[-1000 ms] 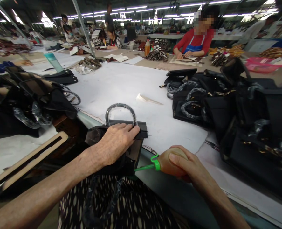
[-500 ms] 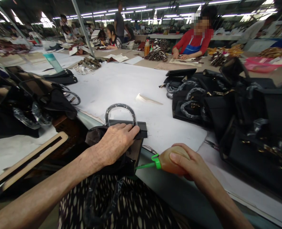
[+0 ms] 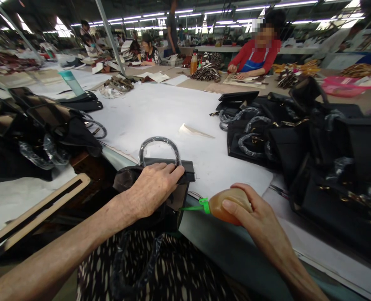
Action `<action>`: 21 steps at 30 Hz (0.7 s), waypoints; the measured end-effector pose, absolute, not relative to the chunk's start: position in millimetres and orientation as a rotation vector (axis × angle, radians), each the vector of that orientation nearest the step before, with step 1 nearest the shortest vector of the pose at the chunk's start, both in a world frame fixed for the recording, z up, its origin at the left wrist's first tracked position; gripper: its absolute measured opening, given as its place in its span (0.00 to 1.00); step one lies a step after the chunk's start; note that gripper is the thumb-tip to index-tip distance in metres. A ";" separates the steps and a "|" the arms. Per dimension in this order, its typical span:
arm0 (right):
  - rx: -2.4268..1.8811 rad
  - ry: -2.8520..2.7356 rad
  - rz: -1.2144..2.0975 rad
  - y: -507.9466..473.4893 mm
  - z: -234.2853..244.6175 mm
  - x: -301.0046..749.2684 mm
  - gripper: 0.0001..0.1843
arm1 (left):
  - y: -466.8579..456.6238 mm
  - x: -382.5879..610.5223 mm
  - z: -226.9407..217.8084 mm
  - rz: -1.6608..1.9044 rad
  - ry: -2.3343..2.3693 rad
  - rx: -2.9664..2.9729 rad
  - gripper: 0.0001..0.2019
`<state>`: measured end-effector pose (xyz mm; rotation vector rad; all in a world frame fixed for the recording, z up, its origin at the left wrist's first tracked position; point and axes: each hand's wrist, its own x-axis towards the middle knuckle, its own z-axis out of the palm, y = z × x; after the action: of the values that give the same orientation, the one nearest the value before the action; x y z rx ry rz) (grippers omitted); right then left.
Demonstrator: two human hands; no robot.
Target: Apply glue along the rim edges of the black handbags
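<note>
My left hand (image 3: 157, 186) grips the upper edge of a black handbag (image 3: 187, 170) at the table's near edge, its fingers curled over the flap. A plastic-wrapped loop handle (image 3: 160, 140) stands up behind the knuckles, and a second wrapped handle hangs down in front of my lap. My right hand (image 3: 251, 213) is wrapped round a squeeze bottle (image 3: 224, 205) of amber liquid, held on its side. The bottle's green nozzle (image 3: 193, 208) points left, its tip at the handbag's side edge. Whether liquid comes out I cannot tell.
Black handbags (image 3: 298, 138) are heaped on the right of the white-covered table (image 3: 160, 104), more handbags (image 3: 47, 129) on the left. A cream scrap (image 3: 196, 131) lies mid-table. A wooden slotted frame (image 3: 47, 209) is at left. Across the table a person in red (image 3: 256, 56) works.
My right hand has raised the bottle slightly, so the nozzle tip sits higher along the handbag's side edge. My left hand keeps its hold on the handbag.
</note>
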<state>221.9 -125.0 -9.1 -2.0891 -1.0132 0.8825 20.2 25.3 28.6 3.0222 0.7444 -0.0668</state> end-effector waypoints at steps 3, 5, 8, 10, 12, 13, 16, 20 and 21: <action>-2.002 -1.027 1.001 -128.7 -3.3 222.1 0.23 | 25.7 20.5 28.5 -0.056 0.747 3.005 0.10; -1.956 -0.997 1.056 -130.0 -1.4 222.7 0.22 | 26.5 20.9 28.8 -0.046 0.752 2.991 0.10; -1.932 -0.886 1.157 -129.7 -4.0 223.5 0.23 | 29.1 21.8 29.5 -0.057 0.770 2.982 0.10; -1.912 -0.812 1.237 -129.0 -8.7 223.5 0.25 | 31.5 23.0 30.6 -0.067 0.782 2.986 0.09; -1.869 -0.783 1.292 -129.4 -14.5 222.3 0.26 | 34.1 24.6 32.7 -0.066 0.789 2.992 0.08; -1.846 -0.779 1.315 -130.4 -17.4 221.2 0.25 | 35.4 25.6 34.3 -0.070 0.796 2.991 0.08; -1.776 -0.744 1.415 -136.5 -25.0 215.9 0.27 | 39.4 28.5 40.6 -0.091 0.832 2.966 0.08; -1.679 -0.487 1.563 -144.3 -31.6 204.7 0.30 | 47.2 31.2 47.2 -0.098 0.966 2.946 0.09; -1.662 -0.385 1.585 -143.7 -31.9 201.7 0.30 | 49.8 31.7 48.4 -0.111 1.014 2.936 0.10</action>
<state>201.7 -143.7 -31.9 -1.6619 -0.3847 1.5846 31.7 49.8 48.4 2.9360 1.0137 -0.1110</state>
